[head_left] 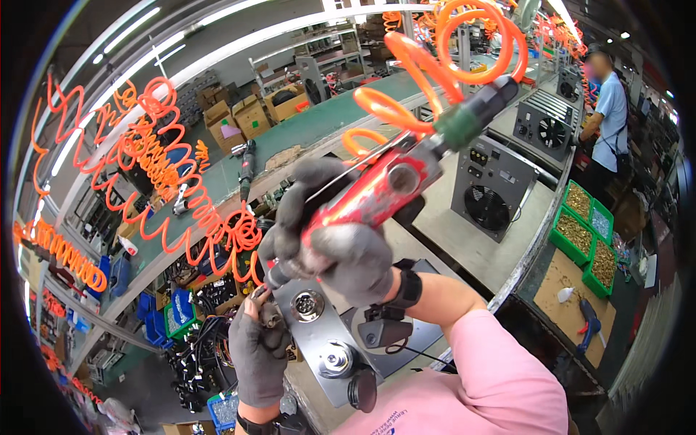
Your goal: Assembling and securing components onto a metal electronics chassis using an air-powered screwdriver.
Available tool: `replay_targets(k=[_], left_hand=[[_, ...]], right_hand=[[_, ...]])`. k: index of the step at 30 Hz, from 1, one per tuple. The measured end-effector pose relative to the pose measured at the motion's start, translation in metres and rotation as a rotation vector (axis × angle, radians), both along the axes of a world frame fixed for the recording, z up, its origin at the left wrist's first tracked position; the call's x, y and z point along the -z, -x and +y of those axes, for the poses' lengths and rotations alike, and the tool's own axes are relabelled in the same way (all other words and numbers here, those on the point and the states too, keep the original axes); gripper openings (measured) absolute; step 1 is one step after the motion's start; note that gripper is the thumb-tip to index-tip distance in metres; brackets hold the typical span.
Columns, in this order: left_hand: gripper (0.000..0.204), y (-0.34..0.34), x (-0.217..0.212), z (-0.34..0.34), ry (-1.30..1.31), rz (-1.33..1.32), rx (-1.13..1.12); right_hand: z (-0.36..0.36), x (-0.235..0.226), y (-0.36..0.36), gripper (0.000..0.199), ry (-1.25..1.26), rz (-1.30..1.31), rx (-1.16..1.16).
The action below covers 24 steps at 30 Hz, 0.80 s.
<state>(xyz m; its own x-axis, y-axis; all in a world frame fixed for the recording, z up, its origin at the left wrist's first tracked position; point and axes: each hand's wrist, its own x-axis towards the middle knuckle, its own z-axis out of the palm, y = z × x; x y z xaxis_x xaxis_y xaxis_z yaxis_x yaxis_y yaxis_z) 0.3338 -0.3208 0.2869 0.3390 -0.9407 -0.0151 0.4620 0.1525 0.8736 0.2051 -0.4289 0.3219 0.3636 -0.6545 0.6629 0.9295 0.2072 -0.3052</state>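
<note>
My right hand, in a grey glove, is wrapped around a red air screwdriver. The tool slants across the view, with its green-and-black hose fitting at the upper right and its tip pointing down left. My left hand, in a grey glove with bare fingertips, is closed at the left edge of a grey metal panel, right by the tool's tip. What its fingers pinch is too small to make out. On the panel sit a round multi-pin connector and a shiny round fitting.
An orange coiled hose runs up from the tool. Grey units with fans stand along the line ahead. Green bins of small parts and a blue glue gun lie at the right. A person stands at the far right.
</note>
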Motion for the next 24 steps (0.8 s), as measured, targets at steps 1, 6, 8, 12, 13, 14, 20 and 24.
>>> replay_targets(k=[1,6,8,12,13,14,20,24], left_hand=[[0.033,-0.001,0.0,0.001,-0.033,0.011,0.0],[0.029,-0.016,0.008,-0.009,-0.028,-0.702,0.027],[0.03,-0.02,0.01,-0.014,0.094,-0.961,0.054],[0.036,-0.019,0.004,-0.014,0.12,-0.985,0.199],[0.036,-0.019,0.004,-0.014,0.115,-0.983,0.189],[0.037,-0.02,0.002,-0.014,0.205,-1.116,0.146],[0.038,-0.017,-0.014,-0.02,0.202,-1.437,0.129],[0.028,-0.02,-0.015,-0.026,0.246,-1.505,0.101]], right_hand=[[0.002,-0.008,0.004,0.049,-0.052,-0.017,-0.022],[-0.022,-0.011,0.032,0.048,0.117,0.049,0.221],[-0.021,-0.021,0.045,0.051,0.141,0.111,0.309],[-0.011,-0.031,0.05,0.052,0.107,0.239,0.397],[-0.008,-0.034,0.053,0.054,0.107,0.294,0.351],[-0.006,-0.036,0.055,0.055,0.106,0.349,0.305],[0.003,-0.045,0.048,0.059,0.135,0.425,0.335],[0.011,-0.049,0.035,0.061,0.114,0.47,0.37]])
